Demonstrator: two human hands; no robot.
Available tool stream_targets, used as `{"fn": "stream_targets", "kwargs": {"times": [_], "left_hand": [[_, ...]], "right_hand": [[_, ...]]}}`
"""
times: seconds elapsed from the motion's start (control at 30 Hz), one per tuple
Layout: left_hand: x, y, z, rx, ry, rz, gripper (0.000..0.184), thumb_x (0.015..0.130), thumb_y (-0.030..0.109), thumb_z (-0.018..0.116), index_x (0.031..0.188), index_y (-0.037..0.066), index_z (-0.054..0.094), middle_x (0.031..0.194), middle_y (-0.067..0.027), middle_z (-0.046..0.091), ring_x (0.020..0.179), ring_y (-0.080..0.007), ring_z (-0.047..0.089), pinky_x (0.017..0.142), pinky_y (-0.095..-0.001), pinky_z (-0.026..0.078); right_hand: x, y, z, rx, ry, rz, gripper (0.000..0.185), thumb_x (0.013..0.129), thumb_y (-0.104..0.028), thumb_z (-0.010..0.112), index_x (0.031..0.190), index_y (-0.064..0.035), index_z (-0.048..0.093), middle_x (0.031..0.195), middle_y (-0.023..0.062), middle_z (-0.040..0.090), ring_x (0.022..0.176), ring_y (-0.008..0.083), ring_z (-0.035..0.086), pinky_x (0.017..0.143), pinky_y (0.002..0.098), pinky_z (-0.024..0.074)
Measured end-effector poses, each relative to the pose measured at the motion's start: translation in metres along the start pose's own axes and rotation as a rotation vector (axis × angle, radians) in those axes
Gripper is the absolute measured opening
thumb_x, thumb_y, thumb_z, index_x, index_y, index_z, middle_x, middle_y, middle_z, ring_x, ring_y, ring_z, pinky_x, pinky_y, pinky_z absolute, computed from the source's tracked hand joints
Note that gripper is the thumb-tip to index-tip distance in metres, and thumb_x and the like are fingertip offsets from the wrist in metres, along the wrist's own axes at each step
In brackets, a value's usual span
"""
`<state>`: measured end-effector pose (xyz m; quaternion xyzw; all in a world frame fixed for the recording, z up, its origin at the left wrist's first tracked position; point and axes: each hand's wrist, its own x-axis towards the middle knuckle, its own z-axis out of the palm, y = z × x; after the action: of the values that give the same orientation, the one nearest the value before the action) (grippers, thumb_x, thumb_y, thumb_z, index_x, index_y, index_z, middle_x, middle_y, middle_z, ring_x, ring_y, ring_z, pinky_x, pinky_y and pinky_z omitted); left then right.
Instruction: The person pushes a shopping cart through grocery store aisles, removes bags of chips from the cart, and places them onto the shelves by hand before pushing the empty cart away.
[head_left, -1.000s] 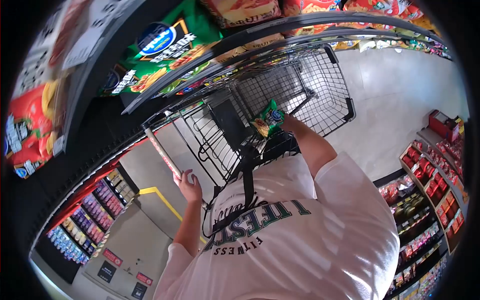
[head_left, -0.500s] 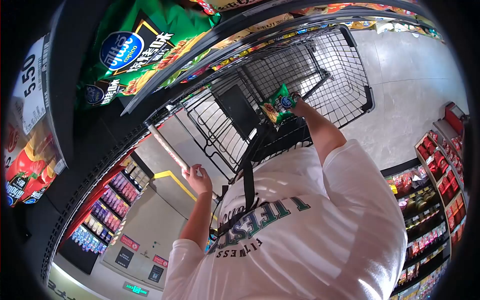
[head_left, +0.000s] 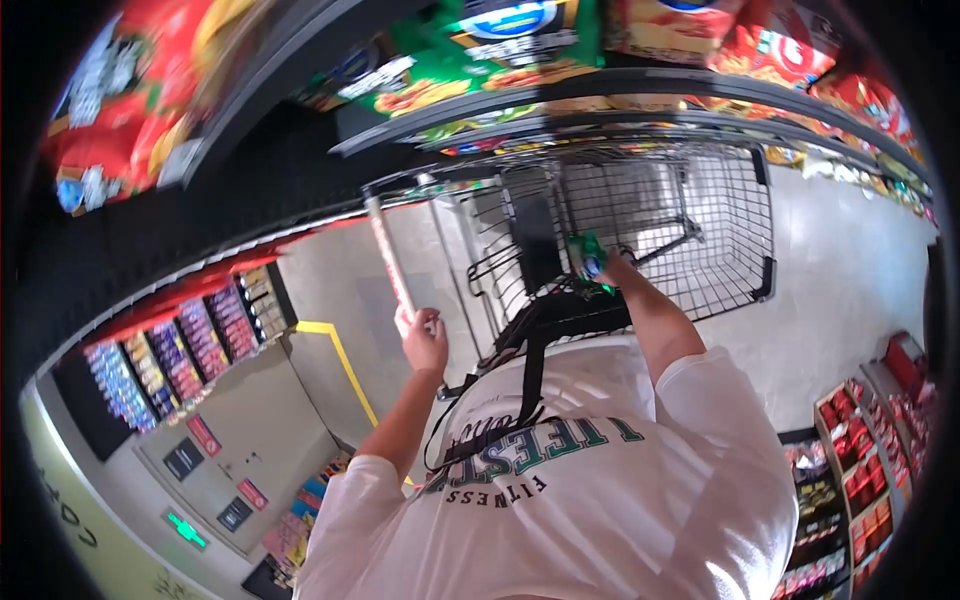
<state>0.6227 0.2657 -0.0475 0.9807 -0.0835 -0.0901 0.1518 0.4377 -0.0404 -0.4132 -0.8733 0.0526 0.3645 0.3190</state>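
Note:
My left hand (head_left: 424, 340) is closed around the near end of the shopping cart handle (head_left: 388, 255), a pale bar with red lettering. In my right hand (head_left: 617, 268) is a green snack bag (head_left: 588, 256), gripped by its side and seen narrow. That hand and the bag are above the wire shopping cart (head_left: 725, 250), near a dark panel (head_left: 535, 238) at its handle end. The fingers behind the bag are partly hidden. A black strap (head_left: 535, 370) hangs across the front of my white shirt.
Shelves (head_left: 640, 85) of bagged snacks run along the top, with large green bags (head_left: 500, 50) and blurred red bags (head_left: 150, 90). Hanging packets (head_left: 190, 340) line the left. Red-stocked racks (head_left: 855, 450) stand at right. A yellow line (head_left: 345, 360) marks the floor.
The view has turned, so the shelf, cart and both hands appear further right and lower. The snack bag has turned narrower in my right hand. My left hand stays at the handle.

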Motion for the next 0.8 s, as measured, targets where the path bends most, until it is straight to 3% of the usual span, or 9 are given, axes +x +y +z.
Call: {"fn": "stream_targets", "kwargs": {"times": [0.03,0.13,0.23,0.27,0.37,0.47,0.57,0.67,0.8], "left_hand": [[0.001,0.014,-0.009,0.023,-0.041,-0.016,0.012,0.085,0.011,0.067,0.096,0.014,0.068,0.102,-0.0128,0.061,0.074,-0.0270,0.067,0.067,-0.0377,0.054],[0.001,0.017,-0.015,-0.016,-0.103,-0.109,0.011,0.085,0.014,0.068,0.096,0.017,0.068,0.113,-0.0134,0.061,0.081,-0.0305,0.067,0.072,-0.0415,0.055],[0.000,-0.005,-0.006,-0.022,0.052,0.145,0.011,0.083,0.009,0.071,0.092,0.015,0.068,0.121,-0.0137,0.056,0.082,-0.0236,0.066,0.069,-0.0355,0.055],[-0.001,-0.005,-0.005,-0.053,0.109,0.140,0.012,0.082,0.009,0.072,0.091,0.015,0.069,0.120,-0.0132,0.058,0.083,-0.0242,0.066,0.070,-0.0363,0.054],[0.000,-0.043,0.006,-0.072,0.224,0.425,0.017,0.080,0.012,0.071,0.096,0.019,0.068,0.130,-0.0162,0.057,0.107,-0.0390,0.062,0.085,-0.0444,0.054],[0.001,-0.010,-0.016,-0.163,-0.034,0.078,0.016,0.083,0.015,0.068,0.099,0.018,0.067,0.137,-0.0185,0.050,0.106,-0.0404,0.062,0.086,-0.0449,0.053],[-0.002,0.001,-0.033,-0.221,-0.074,0.038,0.018,0.086,0.015,0.066,0.104,0.014,0.066,0.134,-0.0188,0.051,0.108,-0.0340,0.059,0.093,-0.0429,0.049],[-0.005,-0.008,-0.023,-0.220,0.069,0.175,0.023,0.086,0.017,0.066,0.110,0.015,0.065,0.137,-0.0209,0.049,0.122,-0.0380,0.054,0.100,-0.0445,0.045],[-0.002,-0.014,-0.022,-0.347,0.113,0.261,0.029,0.085,0.016,0.068,0.113,0.012,0.063,0.141,-0.0252,0.044,0.132,-0.0430,0.045,0.108,-0.0478,0.039]], "right_hand": [[0.002,-0.014,-0.007,-0.011,-0.015,0.035,0.065,0.083,-0.047,0.069,0.129,-0.0025,0.057,0.126,0.0231,0.063,0.114,0.0406,0.062,0.098,0.0545,0.0444],[-0.045,-0.040,-0.040,0.308,0.053,0.606,0.069,0.086,-0.034,0.067,0.145,-0.0059,0.044,0.134,0.0146,0.063,0.126,0.0318,0.059,0.107,0.0650,0.0334],[-0.077,-0.066,-0.091,0.283,0.054,0.583,0.072,0.087,-0.031,0.066,0.149,-0.0083,0.035,0.135,0.0153,0.063,0.127,0.0306,0.059,0.105,0.0658,0.0349],[-0.083,-0.070,-0.095,0.288,0.194,0.493,0.065,0.086,-0.032,0.067,0.142,-0.0083,0.045,0.134,0.0155,0.063,0.126,0.0304,0.059,0.105,0.0636,0.0367],[-0.101,-0.055,-0.104,0.266,0.170,0.510,0.056,0.085,-0.034,0.068,0.135,-0.0122,0.053,0.132,0.0100,0.064,0.125,0.0298,0.059,0.106,0.0626,0.0365],[-0.136,-0.076,-0.139,0.197,0.326,0.634,0.051,0.084,-0.032,0.068,0.132,-0.0197,0.055,0.128,0.0074,0.066,0.124,0.0293,0.059,0.107,0.0607,0.0361],[-0.176,-0.107,-0.171,0.212,0.479,0.560,0.047,0.084,-0.025,0.069,0.129,-0.0198,0.057,0.127,0.0078,0.064,0.124,0.0293,0.058,0.104,0.0599,0.0366],[-0.199,-0.122,-0.180,0.195,0.788,0.392,0.041,0.084,-0.020,0.067,0.124,-0.0169,0.059,0.119,0.0113,0.065,0.117,0.0318,0.060,0.099,0.0595,0.0385],[-0.236,-0.178,-0.236,0.282,0.964,0.134,0.032,0.085,-0.009,0.065,0.117,-0.0079,0.064,0.110,0.0175,0.064,0.108,0.0367,0.061,0.092,0.0446,0.0483]]}}
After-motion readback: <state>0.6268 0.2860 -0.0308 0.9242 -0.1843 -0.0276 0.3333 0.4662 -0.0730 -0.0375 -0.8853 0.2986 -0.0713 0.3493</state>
